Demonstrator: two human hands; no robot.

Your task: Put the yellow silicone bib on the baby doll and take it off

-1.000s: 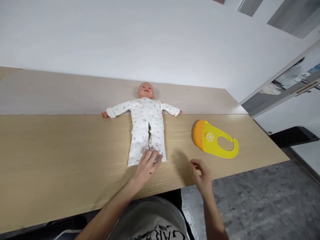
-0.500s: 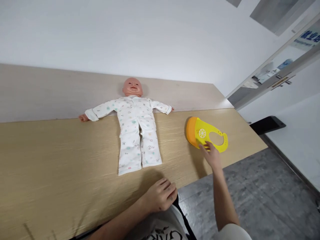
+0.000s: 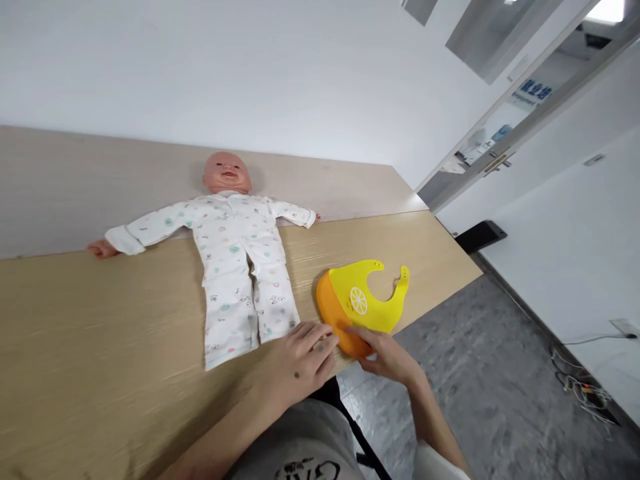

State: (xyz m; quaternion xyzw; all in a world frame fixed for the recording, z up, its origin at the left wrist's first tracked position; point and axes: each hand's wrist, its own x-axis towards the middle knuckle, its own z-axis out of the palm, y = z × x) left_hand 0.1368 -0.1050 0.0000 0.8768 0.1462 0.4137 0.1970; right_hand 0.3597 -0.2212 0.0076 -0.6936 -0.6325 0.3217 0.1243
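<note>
The yellow bib (image 3: 377,313) is at the front edge of the surface (image 3: 125,333), its orange pocket (image 3: 331,303) toward the doll and its neck opening pointing away. The right hand (image 3: 390,357) has a narrow grip, pinching the bib's near edge by the pocket. The left hand (image 3: 307,357), fingers bent and together, is just beside the pocket; whether its grip holds anything, I cannot tell. The doll (image 3: 230,240) lies face up, arms spread, in patterned white clothes (image 3: 225,320).

Yellow bib (image 3: 377,315), orange pocket (image 3: 331,305) — multicolour-printed white doll outfit (image 3: 234,235)
</note>
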